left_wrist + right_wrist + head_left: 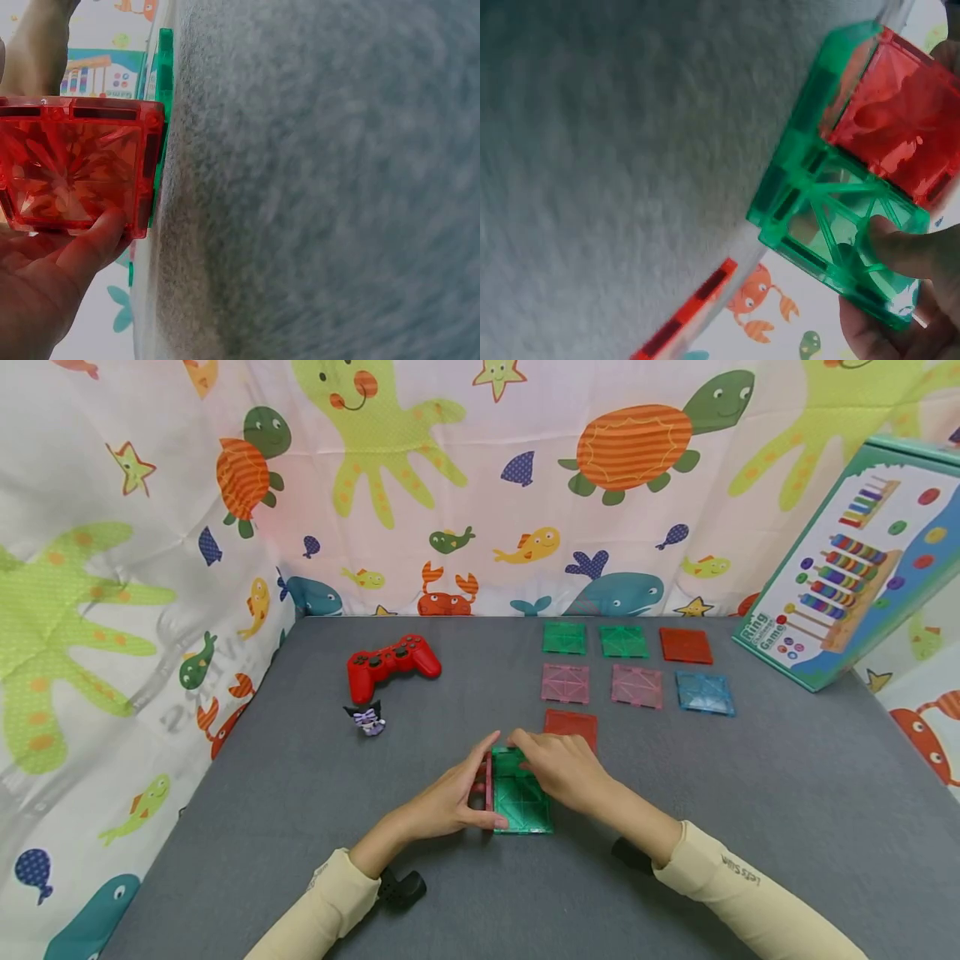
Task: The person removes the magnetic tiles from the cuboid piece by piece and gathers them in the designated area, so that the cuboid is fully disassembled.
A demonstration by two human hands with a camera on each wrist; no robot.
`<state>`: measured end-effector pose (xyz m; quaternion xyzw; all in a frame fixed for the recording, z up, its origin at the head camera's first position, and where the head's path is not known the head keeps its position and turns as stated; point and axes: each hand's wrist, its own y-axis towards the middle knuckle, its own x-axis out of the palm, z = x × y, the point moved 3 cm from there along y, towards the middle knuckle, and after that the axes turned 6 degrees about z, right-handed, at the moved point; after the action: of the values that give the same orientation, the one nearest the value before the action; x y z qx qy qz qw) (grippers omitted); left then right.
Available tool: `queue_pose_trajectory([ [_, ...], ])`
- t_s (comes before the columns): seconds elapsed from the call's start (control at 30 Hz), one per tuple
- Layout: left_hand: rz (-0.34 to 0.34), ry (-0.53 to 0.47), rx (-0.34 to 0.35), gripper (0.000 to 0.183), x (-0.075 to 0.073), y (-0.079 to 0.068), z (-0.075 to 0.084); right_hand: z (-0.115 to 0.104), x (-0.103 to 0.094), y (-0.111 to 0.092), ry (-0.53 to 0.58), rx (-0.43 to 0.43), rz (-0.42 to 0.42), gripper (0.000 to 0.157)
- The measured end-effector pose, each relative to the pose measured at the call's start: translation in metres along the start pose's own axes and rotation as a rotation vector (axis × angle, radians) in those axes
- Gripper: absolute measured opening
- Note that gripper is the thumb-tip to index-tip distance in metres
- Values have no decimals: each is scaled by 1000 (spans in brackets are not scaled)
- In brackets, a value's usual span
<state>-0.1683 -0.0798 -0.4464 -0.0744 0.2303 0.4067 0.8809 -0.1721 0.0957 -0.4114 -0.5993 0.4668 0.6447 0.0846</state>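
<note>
A green translucent magnetic tile [522, 810] lies flat on the table. Along its left edge stands a red tile [71, 180], which my left hand [450, 802] grips, the thumb near the tile's close edge. At the far side a second green tile [832, 217] stands upright, meeting the red one at a corner. My right hand [566, 768] pinches this green tile between thumb and fingers. Just beyond the right hand lies a loose red tile [572, 727], partly covered by it.
Behind are two green tiles [564, 638], a red tile [686, 646], two pink tiles [566, 683] and a blue tile [705, 693]. A red game controller [393, 665] and small figurine [367, 718] sit left. A game box [840, 568] leans at right.
</note>
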Motion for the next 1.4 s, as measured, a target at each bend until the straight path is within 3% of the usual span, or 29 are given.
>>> queue_pose_trajectory([
  [0.13,-12,-15,-5,98,1,0,0,3,-4,-2,113,58,-27,35],
  [0.4,-30,-69,-10,91,1,-1,-2,21,-1,-22,485,391,-186,26],
  [0.6,-30,-113,-22,90,1,0,-5,25,11,-33,596,481,-158,10],
  [1.03,-32,-105,-24,88,5,-1,-4,20,27,-41,1034,694,-87,22],
  [1.13,-17,-67,-18,87,5,-2,-4,18,26,-41,1004,700,-73,22],
  [1.33,3,-34,-32,83,4,-4,-4,19,17,-37,580,634,-26,10],
  [1.4,4,-33,-38,83,4,-4,-3,19,16,-37,503,626,-31,8],
])
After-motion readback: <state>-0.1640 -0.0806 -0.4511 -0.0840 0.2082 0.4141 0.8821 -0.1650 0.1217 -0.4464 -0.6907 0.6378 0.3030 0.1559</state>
